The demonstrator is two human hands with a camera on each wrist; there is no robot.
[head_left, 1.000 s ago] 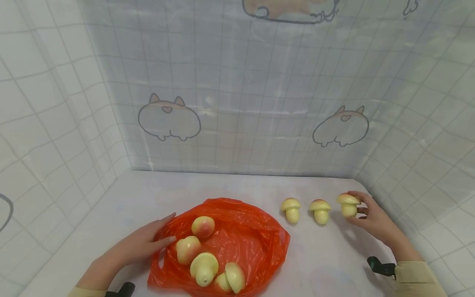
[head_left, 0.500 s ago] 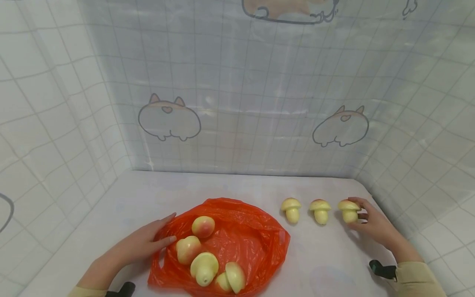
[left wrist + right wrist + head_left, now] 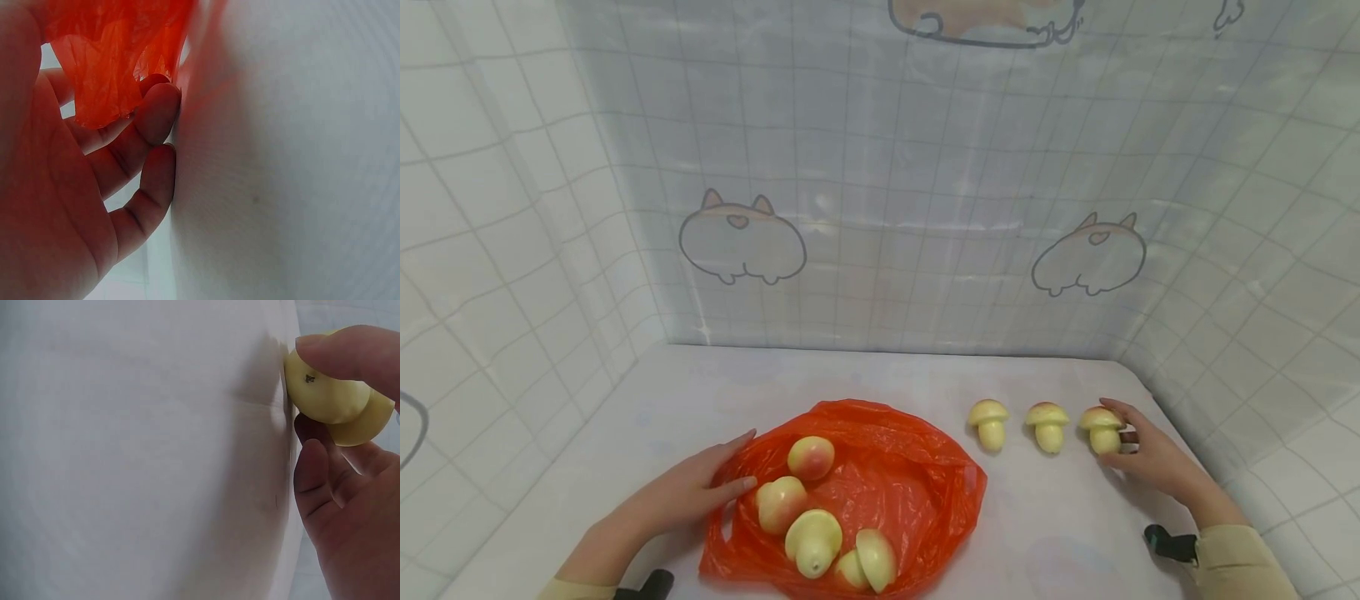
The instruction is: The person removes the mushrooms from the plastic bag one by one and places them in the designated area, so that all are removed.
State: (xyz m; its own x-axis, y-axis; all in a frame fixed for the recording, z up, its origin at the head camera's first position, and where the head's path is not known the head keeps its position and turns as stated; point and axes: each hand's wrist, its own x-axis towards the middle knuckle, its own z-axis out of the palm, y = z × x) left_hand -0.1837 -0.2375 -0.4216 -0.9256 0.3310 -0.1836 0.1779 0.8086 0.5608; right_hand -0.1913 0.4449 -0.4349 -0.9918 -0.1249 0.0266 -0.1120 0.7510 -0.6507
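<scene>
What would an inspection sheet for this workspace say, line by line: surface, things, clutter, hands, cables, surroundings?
Surface: pale tabletop.
Job's things: open red plastic bag holding four mushroom-shaped pieces; two more sit to its right.
Clutter: nothing seen.
Hands: left hand touches the bag's left side; right hand grips a seventh piece.
Cables: nothing seen.
Surroundings: grid-patterned sheeting behind and at both sides, with cartoon animals on the back.

I have a pale table (image 3: 662, 392) before me, running back to a glossy, gridded far sheet (image 3: 880, 292). On that I see a round, eared cartoon at left (image 3: 742, 250), another at right (image 3: 1090, 260), and a cut-off tan figure (image 3: 985, 17) higher up. A gridded left sheet (image 3: 512, 208) and right sheet (image 3: 1277, 250) flank me.
</scene>
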